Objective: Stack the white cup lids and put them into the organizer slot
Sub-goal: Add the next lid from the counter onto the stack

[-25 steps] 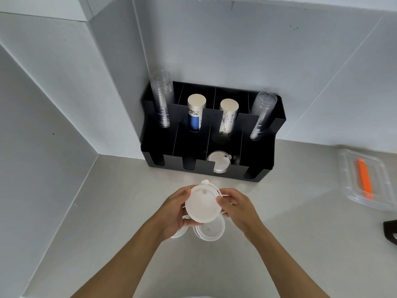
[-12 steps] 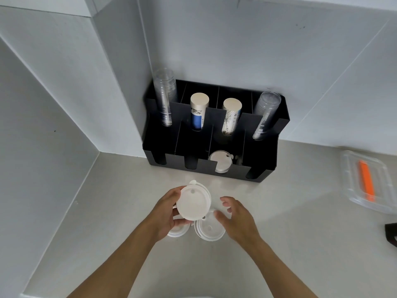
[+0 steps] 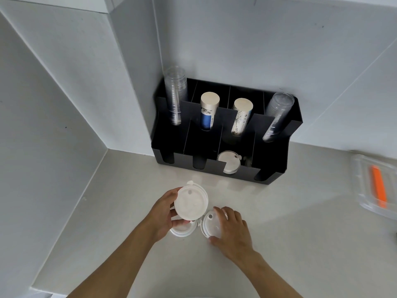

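Observation:
My left hand [image 3: 163,216] holds a short stack of white cup lids [image 3: 190,203] tilted above the counter. Under it lies another white lid [image 3: 182,230] on the counter. To its right my right hand [image 3: 233,231] rests on a further white lid [image 3: 209,225], fingers curled over its edge. The black organizer [image 3: 272,166] stands against the wall behind. Its third front slot holds a white lid [image 3: 228,163]; the other front slots look dark and bare.
The organizer's back row carries clear cup stacks [image 3: 175,95] at both ends and two paper cup stacks [image 3: 208,112] between them. A clear plastic box [image 3: 365,190] with an orange item lies at the right. Walls close in on the left and behind.
My right hand let go of the held stack and dropped to the lid on the counter. My left hand shifted the stack slightly left.

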